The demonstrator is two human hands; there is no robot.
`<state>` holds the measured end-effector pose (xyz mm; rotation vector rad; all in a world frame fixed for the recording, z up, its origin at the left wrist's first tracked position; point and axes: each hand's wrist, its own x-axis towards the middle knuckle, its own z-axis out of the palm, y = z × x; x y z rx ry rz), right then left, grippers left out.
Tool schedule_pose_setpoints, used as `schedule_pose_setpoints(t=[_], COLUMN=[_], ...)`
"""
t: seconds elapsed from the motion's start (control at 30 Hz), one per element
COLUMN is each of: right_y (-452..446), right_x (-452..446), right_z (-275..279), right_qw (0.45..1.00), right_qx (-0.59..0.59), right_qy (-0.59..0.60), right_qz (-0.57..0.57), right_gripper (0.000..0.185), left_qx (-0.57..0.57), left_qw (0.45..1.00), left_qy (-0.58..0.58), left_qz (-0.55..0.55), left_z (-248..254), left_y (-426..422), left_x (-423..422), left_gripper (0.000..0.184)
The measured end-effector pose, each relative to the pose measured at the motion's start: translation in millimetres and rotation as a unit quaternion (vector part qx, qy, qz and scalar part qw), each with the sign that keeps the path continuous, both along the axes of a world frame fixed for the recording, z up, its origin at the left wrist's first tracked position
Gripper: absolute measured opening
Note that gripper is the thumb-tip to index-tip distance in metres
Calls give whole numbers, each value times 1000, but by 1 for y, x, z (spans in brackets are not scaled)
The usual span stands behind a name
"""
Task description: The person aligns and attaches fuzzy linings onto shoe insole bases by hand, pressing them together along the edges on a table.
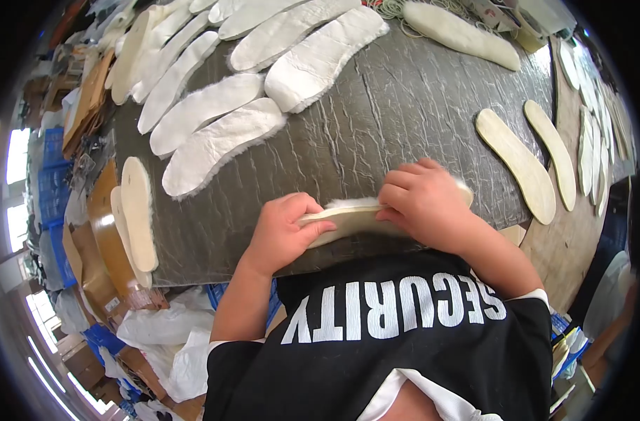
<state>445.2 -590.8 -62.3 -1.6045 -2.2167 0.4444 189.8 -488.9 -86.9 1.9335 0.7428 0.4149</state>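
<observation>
A cream insole with white fluff along its far edge is held sideways near the table's front edge, close to the black shirt. My left hand grips its left end between thumb and fingers. Further right, my right hand is closed on the same insole, its fingers curled over the upper edge. The insole's right tip shows just past that hand. Beyond them, a white fluffy insole lies on the dark wrinkled table.
Several white insoles overlap at the back left. Two cream insoles lie at the right, two more at the left edge. One insole is at the back. White plastic bags sit below left; part of another person shows lower right.
</observation>
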Motion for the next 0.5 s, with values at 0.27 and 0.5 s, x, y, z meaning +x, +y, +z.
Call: schedule_pose_setpoints(t=[0.27,0.5], right_y=[-22,-13], right_x=[-13,-22], right_z=[-2,-60], right_qw=[999,982], right_qx=[4,-10], right_qy=[-44,-185], right_qz=[5,-31], right_gripper=[33,123], left_qx=[258,315], left_qw=[941,918], left_qy=[153,200], left_qz=[-159,-138], left_z=[39,-34], left_y=[2,-12], left_x=[-11,18], left_gripper=[63,103])
